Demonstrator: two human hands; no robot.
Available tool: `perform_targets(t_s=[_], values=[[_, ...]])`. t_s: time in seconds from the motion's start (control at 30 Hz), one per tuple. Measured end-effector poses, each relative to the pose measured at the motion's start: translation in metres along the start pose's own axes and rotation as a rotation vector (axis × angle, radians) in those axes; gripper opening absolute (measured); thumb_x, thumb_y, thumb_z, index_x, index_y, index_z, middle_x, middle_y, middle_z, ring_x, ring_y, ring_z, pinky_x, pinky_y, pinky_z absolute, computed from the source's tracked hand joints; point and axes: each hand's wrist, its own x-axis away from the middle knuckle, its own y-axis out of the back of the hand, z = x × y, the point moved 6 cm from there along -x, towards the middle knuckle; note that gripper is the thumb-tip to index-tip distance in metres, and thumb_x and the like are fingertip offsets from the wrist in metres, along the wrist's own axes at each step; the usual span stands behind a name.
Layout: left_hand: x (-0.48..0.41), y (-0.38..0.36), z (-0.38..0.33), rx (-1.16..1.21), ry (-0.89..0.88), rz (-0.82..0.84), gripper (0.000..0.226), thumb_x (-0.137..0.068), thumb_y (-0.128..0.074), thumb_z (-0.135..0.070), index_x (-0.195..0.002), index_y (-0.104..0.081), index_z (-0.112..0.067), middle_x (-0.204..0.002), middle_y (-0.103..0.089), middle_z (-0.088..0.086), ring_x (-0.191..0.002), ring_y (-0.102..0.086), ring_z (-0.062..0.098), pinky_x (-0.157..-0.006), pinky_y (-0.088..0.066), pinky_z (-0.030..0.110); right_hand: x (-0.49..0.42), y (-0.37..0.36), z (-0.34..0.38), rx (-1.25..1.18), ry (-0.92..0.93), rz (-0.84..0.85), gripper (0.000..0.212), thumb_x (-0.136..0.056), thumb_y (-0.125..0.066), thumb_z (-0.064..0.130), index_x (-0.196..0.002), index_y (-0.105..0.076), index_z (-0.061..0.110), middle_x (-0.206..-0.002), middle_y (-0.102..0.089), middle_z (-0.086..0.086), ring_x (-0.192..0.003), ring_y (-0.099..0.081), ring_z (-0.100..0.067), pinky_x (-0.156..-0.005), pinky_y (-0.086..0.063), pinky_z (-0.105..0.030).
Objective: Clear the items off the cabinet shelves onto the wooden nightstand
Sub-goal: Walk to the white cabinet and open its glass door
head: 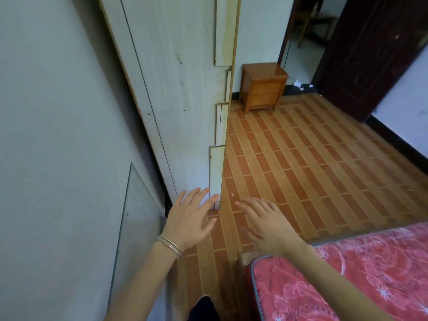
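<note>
Both hands reach forward with nothing in them. The left hand (188,221), thin bangles (170,245) on its wrist, has its fingers (203,193) spread and released, the tips over the low front edge of the cabinet (180,89), a tall whitish panel seen side-on; whether they touch it I cannot tell. The right hand (269,225) hangs palm down above the tiled floor (312,158), fingers loose and apart. The shelves are hidden from this angle. The nightstand (262,85) stands well apart at the far wall, beside a dark door (370,54), its top surface bare. A red flowered mattress (347,274) lies under the right forearm. A glass pane (136,216) leans on the left wall.
</note>
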Motion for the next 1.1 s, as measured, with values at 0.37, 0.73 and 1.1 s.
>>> perform_targets(t_s=[0.37,0.73,1.1], values=[[-0.050,-0.013,0.037,-0.024,-0.128,0.027,0.054,-0.085,-0.037,-0.046,-0.133,-0.049,-0.025,-0.139,-0.049,0.005,-0.130,-0.042,0.026,-0.105,-0.033,0.052,-0.061,-0.018,-0.022,0.021,-0.046,0.027,0.055,-0.084,-0.043,0.042,-0.133,-0.043,0.017,-0.130,-0.052,-0.005,-0.122,-0.046,-0.023,-0.098,-0.038,-0.040],[-0.168,-0.022,0.045,-0.091,-0.192,0.031,0.056,-0.084,-0.038,-0.049,-0.134,-0.048,-0.027,-0.138,-0.050,0.006,-0.129,-0.044,0.026,-0.104,-0.035,0.053,-0.132,-0.010,-0.117,0.030,-0.087,0.030,0.053,-0.088,-0.041,0.042,-0.135,-0.039,0.018,-0.133,-0.049,-0.004,-0.122,-0.046,-0.022,-0.099,-0.039,-0.041],[-0.267,-0.041,0.047,-0.104,-0.236,0.074,0.055,-0.084,-0.036,-0.051,-0.130,-0.053,-0.028,-0.137,-0.051,0.005,-0.127,-0.046,0.025,-0.103,-0.037,0.053,-0.198,-0.006,-0.198,0.028,-0.112,0.045,0.055,-0.090,-0.034,0.046,-0.138,-0.033,0.020,-0.138,-0.045,-0.002,-0.126,-0.043,-0.022,-0.103,-0.037,-0.042]])
